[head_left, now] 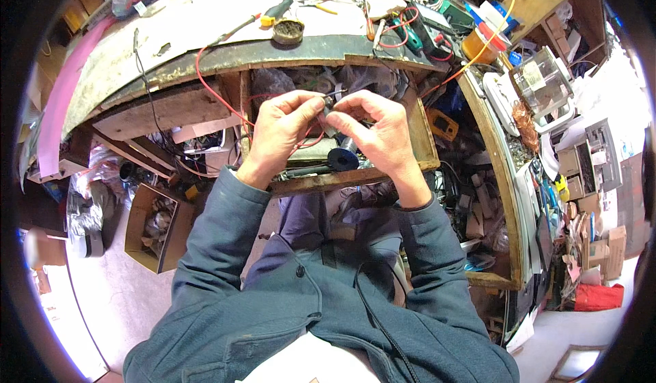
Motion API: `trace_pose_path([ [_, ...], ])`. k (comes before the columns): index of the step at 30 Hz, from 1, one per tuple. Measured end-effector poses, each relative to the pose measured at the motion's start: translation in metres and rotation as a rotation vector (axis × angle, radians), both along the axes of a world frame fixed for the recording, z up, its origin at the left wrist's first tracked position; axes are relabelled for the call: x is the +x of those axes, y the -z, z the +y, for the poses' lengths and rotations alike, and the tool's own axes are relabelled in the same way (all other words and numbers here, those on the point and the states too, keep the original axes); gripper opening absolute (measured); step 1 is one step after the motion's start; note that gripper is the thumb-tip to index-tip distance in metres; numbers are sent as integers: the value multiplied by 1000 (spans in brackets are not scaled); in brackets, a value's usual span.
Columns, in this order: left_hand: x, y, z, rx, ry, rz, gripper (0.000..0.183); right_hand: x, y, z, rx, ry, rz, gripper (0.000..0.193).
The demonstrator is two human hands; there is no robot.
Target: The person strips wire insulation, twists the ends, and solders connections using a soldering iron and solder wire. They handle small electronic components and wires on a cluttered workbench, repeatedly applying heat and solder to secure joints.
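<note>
So the left hand (279, 129) and right hand (377, 133) were up close together over an open drawer (311, 183), just below the near edge of the counter (184, 65). The left fingers (311, 103) were pinched tight on a small dark part (329, 101), with a thin bit poking out toward the counter. The right fingers (361, 99) were curled in narrow right beside it, but I couldn't tell if they actually gripped it too, since it was tiny and half covered. A dark blue spool (342, 159) sat in the drawer, just under the right hand. Up on the counter, a round bowl (288, 32) of dark stuff stood by the near edge, with a yellow-and-black handle (276, 12) lying just beside it. A red cord (199, 63) hung down over that same edge, left of the bowl. Toward the right end it was a tangle of wires and tools, plus an orange jar (478, 45). An open cardboard box (159, 227) stood on the floor, off to the left.
</note>
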State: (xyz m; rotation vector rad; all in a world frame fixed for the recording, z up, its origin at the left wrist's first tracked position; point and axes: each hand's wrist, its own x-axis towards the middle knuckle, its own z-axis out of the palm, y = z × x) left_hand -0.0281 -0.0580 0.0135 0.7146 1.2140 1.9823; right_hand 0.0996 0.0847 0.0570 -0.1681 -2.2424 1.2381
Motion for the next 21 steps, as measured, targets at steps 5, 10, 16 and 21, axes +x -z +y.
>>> trace_pose_path([
  [5,3,-1,1,37,-50,-43,20,-9,11,-8,-131,6,16,15],
  [10,8,1,5,126,-117,-32,23,-12,18,-6,-311,-8,85,11],
  [16,8,1,6,123,-191,22,25,-15,15,3,-351,-46,142,8],
  [21,1,6,7,87,-448,283,24,-24,25,17,-263,84,185,8],
])
